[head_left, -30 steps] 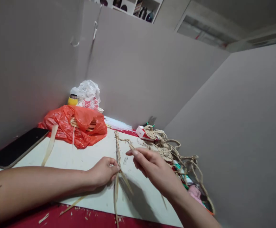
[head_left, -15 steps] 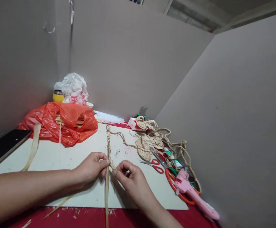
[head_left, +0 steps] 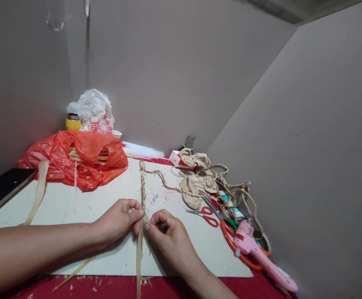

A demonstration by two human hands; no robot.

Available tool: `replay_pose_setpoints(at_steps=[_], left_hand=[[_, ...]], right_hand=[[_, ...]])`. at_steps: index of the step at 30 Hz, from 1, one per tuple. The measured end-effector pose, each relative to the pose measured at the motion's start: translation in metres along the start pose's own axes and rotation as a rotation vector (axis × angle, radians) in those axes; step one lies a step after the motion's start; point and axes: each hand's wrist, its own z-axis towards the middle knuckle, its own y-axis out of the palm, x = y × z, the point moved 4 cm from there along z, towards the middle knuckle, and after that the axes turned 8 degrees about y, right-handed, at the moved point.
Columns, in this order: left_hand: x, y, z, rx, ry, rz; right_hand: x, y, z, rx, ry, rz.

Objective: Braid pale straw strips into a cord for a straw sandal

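Note:
A narrow braid of straw-coloured fibre (head_left: 143, 185) runs up the middle of the white board (head_left: 106, 253). My left hand (head_left: 123, 218) pinches its lower end between thumb and forefinger. Close beside it, my right hand (head_left: 168, 230) pinches a loose strand that comes off the same end. A long flat fibre strip (head_left: 139, 257) hangs from the braid toward me, past the board's front edge. From the top of the braid a thin twisted cord (head_left: 163, 180) leads right to a coiled oval of braid (head_left: 190, 193).
At left lie a red plastic bag (head_left: 84, 174) with fibre strips and a dark phone (head_left: 6, 187). On the right are red-handled scissors (head_left: 208, 216), a pink glue gun (head_left: 255, 247) and tangled cord (head_left: 221, 178). White glue sticks (head_left: 143, 150) lie at the back.
The camera view has shifted slightly. My right hand has drawn a little closer to the left, and both hands keep their pinch on the braid's strands.

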Motion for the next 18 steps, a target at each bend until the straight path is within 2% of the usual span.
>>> replay_pose_setpoints(at_steps=[5,7,10,13,15,18], left_hand=[[-0.003,0.0,0.001,-0.025,0.03,0.016],[-0.004,0.0,0.001,-0.029,0.036,0.014],[-0.004,0.0,0.001,-0.042,0.038,-0.001],[-0.002,0.002,0.001,-0.063,0.029,-0.033],[-0.001,0.003,0.001,-0.063,0.02,-0.025],[0.002,0.002,0.001,-0.061,0.031,0.028]], right_hand=[[0.003,0.001,0.002,-0.05,0.05,0.088],[-0.001,-0.002,0.002,-0.115,0.051,0.171],[-0.01,-0.004,0.0,-0.372,0.066,0.284],[-0.012,-0.002,0.0,-0.623,0.145,0.367],[-0.007,0.0,0.003,-0.66,0.215,0.381],[0.001,0.002,0.009,-0.599,0.282,0.345]])
